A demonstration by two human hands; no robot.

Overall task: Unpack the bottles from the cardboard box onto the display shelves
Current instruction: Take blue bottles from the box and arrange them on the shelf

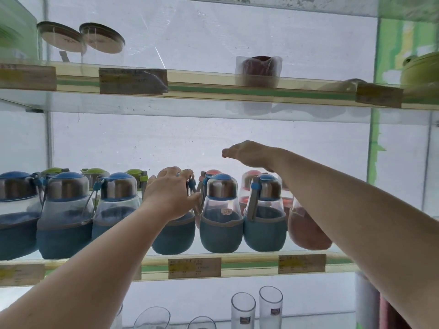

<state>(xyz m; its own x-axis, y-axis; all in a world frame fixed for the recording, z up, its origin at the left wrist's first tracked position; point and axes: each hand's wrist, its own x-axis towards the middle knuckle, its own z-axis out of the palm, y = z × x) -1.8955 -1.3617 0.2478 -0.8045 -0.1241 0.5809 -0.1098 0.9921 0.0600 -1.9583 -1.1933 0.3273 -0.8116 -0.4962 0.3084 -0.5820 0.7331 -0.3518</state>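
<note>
Head view: blue bottles line shelf front edge. Left hand grips mid-row bottle, fingers curled over its cap. Right hand hovers above, fingers together, holding nothing. Advice: seat bottle flush, straps clear of neighbours.

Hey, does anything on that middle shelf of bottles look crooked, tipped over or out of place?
Mostly tidy: the blue bottles stand upright in a row. One pink-sleeved bottle at the right end leans, partly hidden behind the right forearm. The left hand grips another blue bottle; the right hand hovers open.
</note>
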